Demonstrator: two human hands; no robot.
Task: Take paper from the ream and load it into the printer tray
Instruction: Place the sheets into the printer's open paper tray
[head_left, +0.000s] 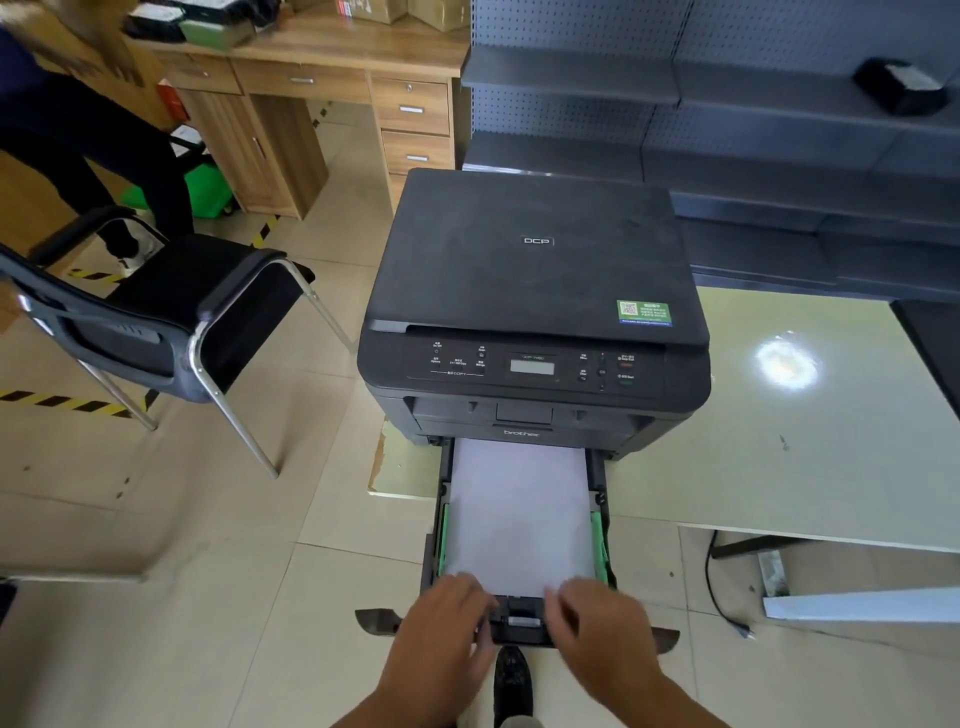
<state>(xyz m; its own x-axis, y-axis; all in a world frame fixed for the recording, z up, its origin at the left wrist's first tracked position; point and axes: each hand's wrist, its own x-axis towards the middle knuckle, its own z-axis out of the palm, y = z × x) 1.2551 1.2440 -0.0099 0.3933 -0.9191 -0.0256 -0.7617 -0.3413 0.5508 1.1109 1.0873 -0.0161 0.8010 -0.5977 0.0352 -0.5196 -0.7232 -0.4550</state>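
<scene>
A black printer (535, 291) stands at the left end of a pale table (810, 415). Its paper tray (602, 525) is pulled out toward me, with a stack of white paper (519, 509) lying flat between green side guides. My left hand (447, 623) rests palm down on the tray's near left corner, fingers at the paper's edge. My right hand (597, 629) rests palm down on the near right corner. Neither hand grips anything that I can see. The tray's black rear guide (522, 618) shows between them. No ream is in view.
A black chair (171, 312) with metal legs stands on the tiled floor to the left. A wooden desk with drawers (363, 93) is behind it, and a person's legs (104, 156) are at far left. Grey shelving (727, 130) lines the back right. A power cable (722, 597) hangs under the table.
</scene>
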